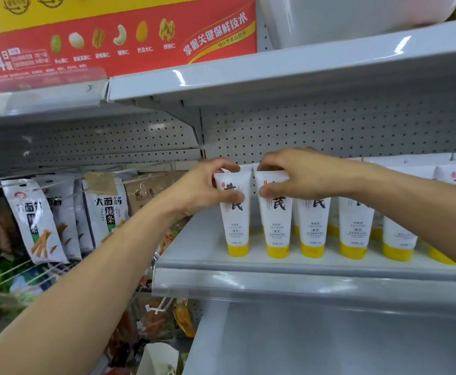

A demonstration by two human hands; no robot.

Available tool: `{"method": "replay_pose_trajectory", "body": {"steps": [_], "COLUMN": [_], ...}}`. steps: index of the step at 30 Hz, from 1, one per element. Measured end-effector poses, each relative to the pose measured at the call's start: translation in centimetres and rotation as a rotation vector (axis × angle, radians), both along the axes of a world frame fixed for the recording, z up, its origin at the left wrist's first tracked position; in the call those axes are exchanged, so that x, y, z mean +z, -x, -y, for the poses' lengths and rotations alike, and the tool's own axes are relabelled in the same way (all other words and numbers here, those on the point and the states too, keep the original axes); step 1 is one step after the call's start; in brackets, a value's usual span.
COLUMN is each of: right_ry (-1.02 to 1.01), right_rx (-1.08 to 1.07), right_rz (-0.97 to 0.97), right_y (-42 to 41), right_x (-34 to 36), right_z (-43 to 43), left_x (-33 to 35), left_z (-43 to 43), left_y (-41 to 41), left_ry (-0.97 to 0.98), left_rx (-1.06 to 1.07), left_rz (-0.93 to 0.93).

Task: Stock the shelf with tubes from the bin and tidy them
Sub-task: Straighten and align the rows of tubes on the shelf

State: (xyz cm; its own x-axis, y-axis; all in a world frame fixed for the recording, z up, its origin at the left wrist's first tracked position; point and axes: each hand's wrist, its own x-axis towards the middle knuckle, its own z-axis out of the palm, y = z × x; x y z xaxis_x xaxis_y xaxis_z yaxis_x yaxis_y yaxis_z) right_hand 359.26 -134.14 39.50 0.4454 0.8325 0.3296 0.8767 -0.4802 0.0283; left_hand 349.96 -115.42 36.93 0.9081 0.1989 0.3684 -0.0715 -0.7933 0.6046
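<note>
The left hand (pixel 210 189) pinches the top of the leftmost tube (pixel 236 220), and the right hand (pixel 298 175) pinches the next tube (pixel 277 226), the hands nearly touching. Both tubes stand cap-down at the front of the shelf (pixel 248 269), heading a row of white, yellow-capped tubes (pixel 354 226). The hanging packets (pixel 36 220) read 大面筋.

Item: my left hand (pixel 208 188), bare; left forearm (pixel 99 266), uncovered, from mid-frame to the lower left corner. Item: my right hand (pixel 297 177), bare; right forearm (pixel 410 201), uncovered, to the frame's right edge.
</note>
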Motion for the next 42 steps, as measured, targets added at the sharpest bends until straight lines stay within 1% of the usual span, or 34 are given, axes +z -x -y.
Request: {"method": "replay_pose_trajectory", "body": {"steps": [4, 7, 8, 10, 13, 15, 17, 19, 22, 26, 33, 36, 42], "right_ry": [-0.280, -0.516, -0.575, -0.620, -0.595, -0.559, -0.499, -0.403, -0.270, -0.189, -0.153, -0.145, -0.136], "right_rx": [0.007, 0.075, 0.093, 0.092, 0.014, -0.049, -0.100, -0.143, -0.212, -0.294, -0.365, -0.365, -0.354], "right_rz": [0.136, 0.192, 0.196, 0.157, 0.034, -0.050, -0.091, -0.062, 0.045, 0.096, 0.105, 0.103, 0.079], "right_y": [1.0, 2.2, 2.7, 3.5, 4.3, 4.7, 5.1, 5.3, 5.4, 5.6, 6.1, 6.0, 6.2], "right_x": [-1.2, -3.0, -3.9, -6.0, -9.2, -10.7, -11.6, -12.3, -13.2, -14.1, -15.0, -15.1, -14.7], "right_z": [0.7, 2.0, 2.4, 3.2, 4.1, 4.4, 4.4, 3.8, 2.7, 1.9, 1.0, 0.8, 1.0], "left_x": [-2.8, -5.2, -5.9, -7.2, -8.8, -9.4, -9.4, -9.5, -9.9, -10.5, -10.9, -11.0, -10.8], "left_z": [0.9, 2.2, 2.7, 3.6, 4.4, 4.8, 4.8, 4.4, 3.5, 2.8, 2.3, 2.2, 2.2], "left_y": [0.9, 1.4, 1.4, 1.5, 1.5, 1.6, 1.6, 1.4, 1.0, 0.7, 0.6, 0.5, 0.6], "left_ry": [0.119, 0.226, 0.265, 0.327, 0.342, 0.309, 0.259, 0.218, 0.158, 0.086, 0.031, 0.002, 0.010], "left_rx": [0.065, 0.144, 0.179, 0.243, 0.299, 0.290, 0.289, 0.291, 0.317, 0.316, 0.316, 0.330, 0.343], "left_rz": [0.103, 0.203, 0.253, 0.313, 0.240, 0.196, 0.171, 0.138, 0.104, 0.114, 0.098, 0.100, 0.085]}}
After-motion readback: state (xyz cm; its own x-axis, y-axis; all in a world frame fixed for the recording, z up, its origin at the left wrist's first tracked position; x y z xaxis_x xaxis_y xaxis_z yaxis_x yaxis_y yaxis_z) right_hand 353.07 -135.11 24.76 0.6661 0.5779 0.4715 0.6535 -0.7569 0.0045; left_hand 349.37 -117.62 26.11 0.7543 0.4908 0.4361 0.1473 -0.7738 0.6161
